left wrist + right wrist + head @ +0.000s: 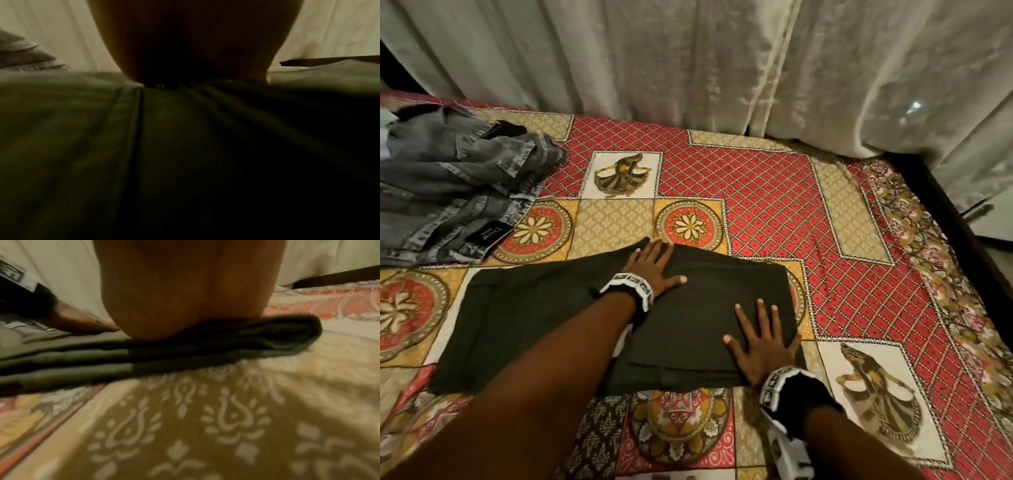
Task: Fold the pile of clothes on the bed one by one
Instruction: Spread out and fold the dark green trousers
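Note:
A dark green garment (524, 318) lies partly folded on the bed, its right part doubled over into a thicker stack. My left hand (654, 267) presses flat on the stack's far edge with fingers spread. Flat on the near right corner lies my right hand (760, 346), fingers straight. In the left wrist view the green fabric (144, 146) fills the frame under the palm (185, 48). The right wrist view shows the folded layers (144, 356) edge-on beneath the heel of the hand (185, 296), with my left hand (82, 321) beyond.
A crumpled grey denim garment (455, 192) lies at the back left on the patterned bedspread (774, 205). White curtains (722, 61) hang along the far side. The bed's dark edge (945, 205) runs along the right.

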